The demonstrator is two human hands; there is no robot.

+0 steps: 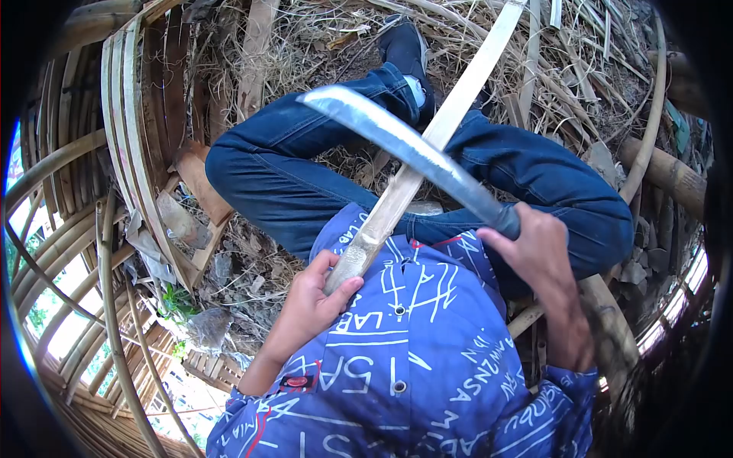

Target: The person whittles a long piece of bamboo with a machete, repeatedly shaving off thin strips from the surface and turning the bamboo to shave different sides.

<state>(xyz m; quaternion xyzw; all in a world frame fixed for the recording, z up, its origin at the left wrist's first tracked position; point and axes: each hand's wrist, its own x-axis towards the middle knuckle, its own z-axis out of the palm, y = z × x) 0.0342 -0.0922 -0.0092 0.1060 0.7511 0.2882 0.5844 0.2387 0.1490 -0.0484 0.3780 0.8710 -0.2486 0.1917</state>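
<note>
A long pale bamboo strip (466, 88) runs from my lap up past my legs to the top of the view. Its near end is in my left hand (317, 301), with fingers and thumb closed around it. My right hand (534, 244) grips the dark handle of a large knife (412, 149). The broad, slightly curved blade points to the upper left and crosses over the strip near its middle; whether blade and strip touch is unclear. Just below the crossing, the strip's edge looks rough and splintered.
My bent legs (282, 164) lie on both sides of the strip. Dry shavings and straw (328, 46) cover the ground ahead. Upright bamboo slats (126, 145) stand at the left, with curved poles below them. A thick bamboo pole (672, 179) lies at the right.
</note>
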